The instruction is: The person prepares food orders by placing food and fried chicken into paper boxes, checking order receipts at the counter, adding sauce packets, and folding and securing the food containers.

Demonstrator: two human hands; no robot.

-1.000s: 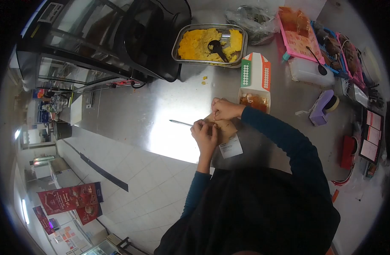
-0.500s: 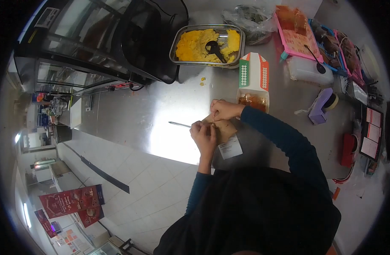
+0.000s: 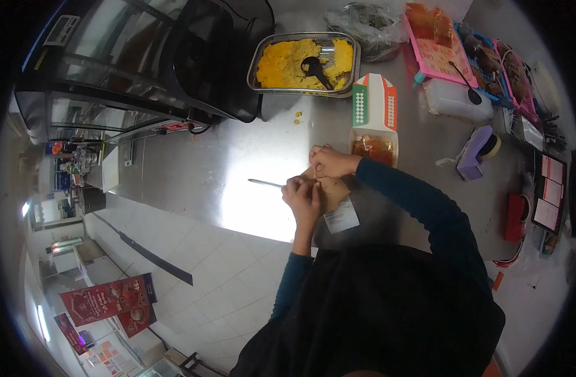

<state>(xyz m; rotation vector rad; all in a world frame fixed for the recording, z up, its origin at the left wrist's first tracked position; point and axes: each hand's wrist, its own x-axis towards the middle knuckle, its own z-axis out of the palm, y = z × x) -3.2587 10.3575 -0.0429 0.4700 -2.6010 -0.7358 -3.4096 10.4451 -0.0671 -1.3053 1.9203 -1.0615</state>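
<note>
Both hands are closed on a small brown paper bag point(image 3: 334, 193) lying on the steel counter. My left hand point(image 3: 302, 200) pinches its near left side, fingers curled. Across its top edge, my right hand point(image 3: 332, 163) grips with the fingertips pressed together. A white printed slip point(image 3: 342, 217) sticks out from beneath the bag on the near side. Beside my left fingers lies a thin pen-like metallic stick point(image 3: 264, 183), its other end hidden by the hand. Just beyond my right hand stands an open food box point(image 3: 374, 103) with orange-brown food point(image 3: 372, 149) inside.
A metal tray point(image 3: 253, 72) of yellow food with a black scoop point(image 3: 315, 70) stands at the back. A pink tray point(image 3: 431, 60), a purple tape dispenser point(image 3: 472, 156) and a red object point(image 3: 515, 217) are on the right. A black-framed glass cabinet point(image 3: 137, 56) occupies the left.
The view has shifted very slightly. Both hands keep their hold on the paper bag, with only tiny finger movement.
</note>
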